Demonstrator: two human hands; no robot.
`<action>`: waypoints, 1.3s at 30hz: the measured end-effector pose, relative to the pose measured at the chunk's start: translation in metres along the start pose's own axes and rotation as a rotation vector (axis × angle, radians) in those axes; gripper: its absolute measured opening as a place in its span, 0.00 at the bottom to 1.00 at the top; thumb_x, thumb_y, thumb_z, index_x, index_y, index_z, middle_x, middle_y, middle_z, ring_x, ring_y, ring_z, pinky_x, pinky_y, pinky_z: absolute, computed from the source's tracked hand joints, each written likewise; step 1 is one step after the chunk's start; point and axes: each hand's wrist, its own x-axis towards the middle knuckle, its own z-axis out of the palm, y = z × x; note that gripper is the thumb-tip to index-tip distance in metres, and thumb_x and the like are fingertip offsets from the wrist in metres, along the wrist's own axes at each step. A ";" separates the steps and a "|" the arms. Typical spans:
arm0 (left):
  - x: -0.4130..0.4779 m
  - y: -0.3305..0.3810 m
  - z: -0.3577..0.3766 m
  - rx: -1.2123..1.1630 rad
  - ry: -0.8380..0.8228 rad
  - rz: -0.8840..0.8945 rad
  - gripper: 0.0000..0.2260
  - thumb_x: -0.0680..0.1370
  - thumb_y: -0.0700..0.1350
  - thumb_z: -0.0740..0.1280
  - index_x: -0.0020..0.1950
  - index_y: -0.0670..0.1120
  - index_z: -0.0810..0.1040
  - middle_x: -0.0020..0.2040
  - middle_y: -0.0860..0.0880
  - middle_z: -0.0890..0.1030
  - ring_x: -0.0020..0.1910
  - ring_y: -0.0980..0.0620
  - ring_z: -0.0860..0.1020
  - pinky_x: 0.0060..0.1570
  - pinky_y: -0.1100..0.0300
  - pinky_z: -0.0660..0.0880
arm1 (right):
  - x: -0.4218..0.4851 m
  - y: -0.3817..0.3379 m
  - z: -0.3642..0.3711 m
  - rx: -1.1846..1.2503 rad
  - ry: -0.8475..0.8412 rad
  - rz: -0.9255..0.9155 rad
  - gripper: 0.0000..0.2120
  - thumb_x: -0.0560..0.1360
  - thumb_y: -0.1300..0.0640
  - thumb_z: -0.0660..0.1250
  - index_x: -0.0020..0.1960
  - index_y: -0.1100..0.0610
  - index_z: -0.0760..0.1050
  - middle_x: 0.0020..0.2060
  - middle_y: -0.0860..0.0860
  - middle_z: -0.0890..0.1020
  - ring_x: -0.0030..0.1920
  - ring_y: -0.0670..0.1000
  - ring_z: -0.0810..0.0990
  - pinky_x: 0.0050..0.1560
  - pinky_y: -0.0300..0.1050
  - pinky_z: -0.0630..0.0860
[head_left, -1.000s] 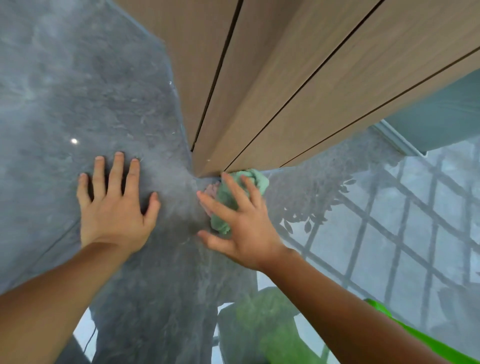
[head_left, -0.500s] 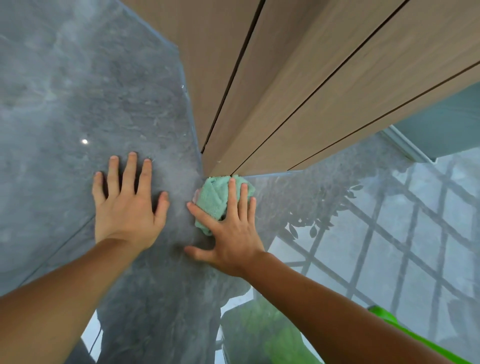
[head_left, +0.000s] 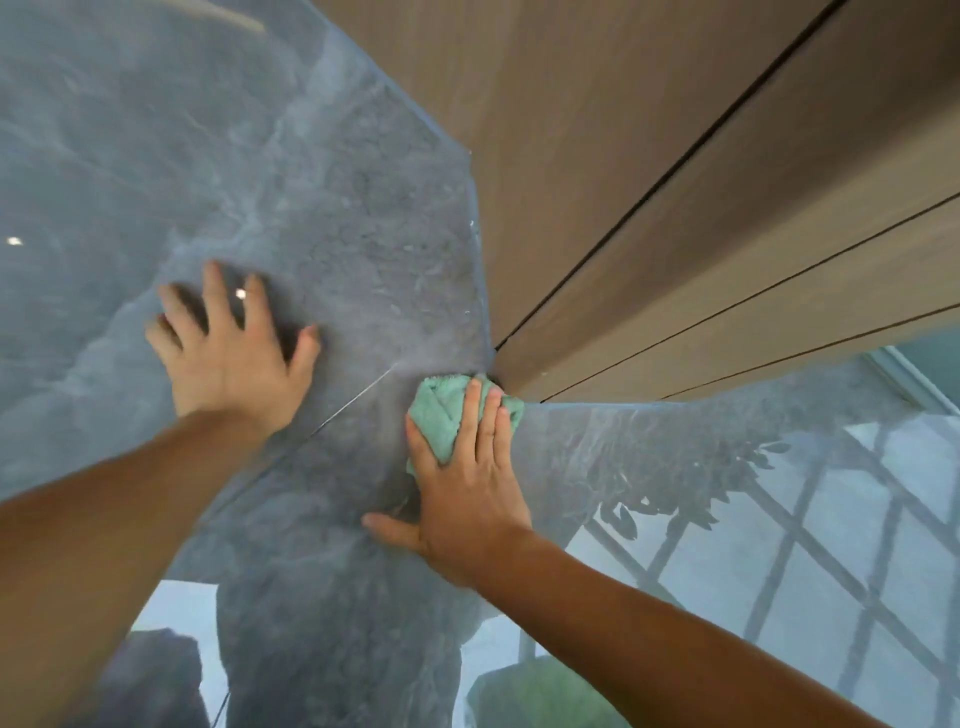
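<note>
Now, in the head view, our right hand (head_left: 467, 499) has slid the cloth (head_left: 440, 418) tight into the corner under the panels (head_left: 675, 208); straight fingers (head_left: 471, 421) press it flat, not clenched. Our left hand (head_left: 228, 358) stays spread on the slab (head_left: 337, 208), holding nothing. We judge the corner wipe under way.

the green cloth (head_left: 441, 415) under the right hand (head_left: 470, 499) has slid toward 9 o'clock, from right of the wooden cabinet corner (head_left: 514, 366) to just below it, and lies flatter. the left hand (head_left: 234, 364) has shifted toward 10 o'clock, its fingers now splayed and blurred.
</note>
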 end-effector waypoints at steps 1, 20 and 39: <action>0.007 -0.007 0.001 0.009 -0.009 -0.055 0.40 0.75 0.68 0.50 0.81 0.46 0.62 0.84 0.37 0.54 0.80 0.24 0.51 0.75 0.29 0.49 | 0.007 0.000 -0.003 -0.005 0.002 -0.010 0.48 0.70 0.22 0.44 0.79 0.48 0.37 0.72 0.73 0.30 0.73 0.72 0.28 0.74 0.68 0.36; 0.010 -0.017 0.012 -0.013 0.051 -0.081 0.40 0.76 0.69 0.52 0.82 0.47 0.63 0.83 0.36 0.56 0.81 0.27 0.49 0.76 0.31 0.44 | 0.274 0.032 -0.116 0.171 0.119 0.262 0.37 0.73 0.25 0.47 0.78 0.36 0.45 0.77 0.69 0.38 0.77 0.69 0.36 0.76 0.61 0.34; 0.012 -0.014 0.014 -0.016 0.035 -0.089 0.40 0.76 0.68 0.53 0.81 0.45 0.63 0.83 0.35 0.56 0.81 0.26 0.48 0.76 0.29 0.44 | 0.205 -0.017 -0.082 0.447 0.203 0.435 0.45 0.73 0.32 0.57 0.80 0.47 0.38 0.77 0.64 0.34 0.76 0.67 0.32 0.74 0.68 0.36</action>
